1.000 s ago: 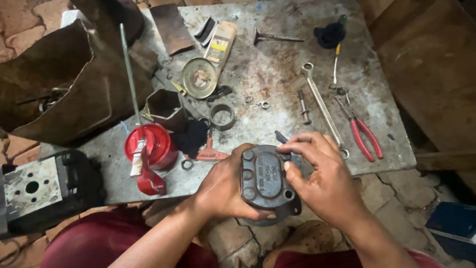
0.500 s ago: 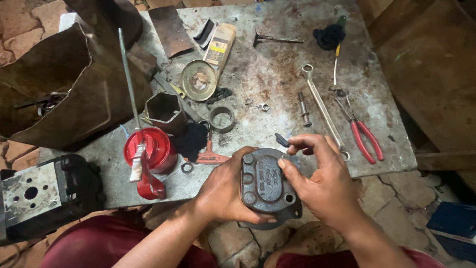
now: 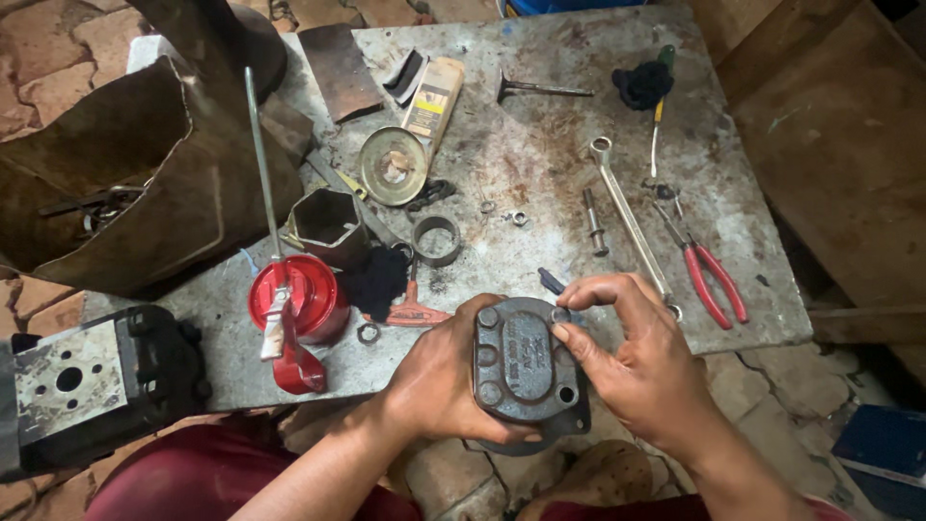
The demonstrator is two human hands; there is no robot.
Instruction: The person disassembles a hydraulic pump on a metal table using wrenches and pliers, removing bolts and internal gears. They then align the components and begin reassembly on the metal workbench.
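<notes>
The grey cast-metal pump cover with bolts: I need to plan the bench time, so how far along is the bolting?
Three corner bolts sit in the grey cast-metal pump cover. The left hand steadies it while the right hand pinches a bolt at the upper right corner. The long silver wrench lies untouched on the table, so final tightening looks undone.

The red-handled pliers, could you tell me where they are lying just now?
In the head view the red-handled pliers lie on the right part of the metal table, just right of the long spanner and beyond the right hand.
</notes>
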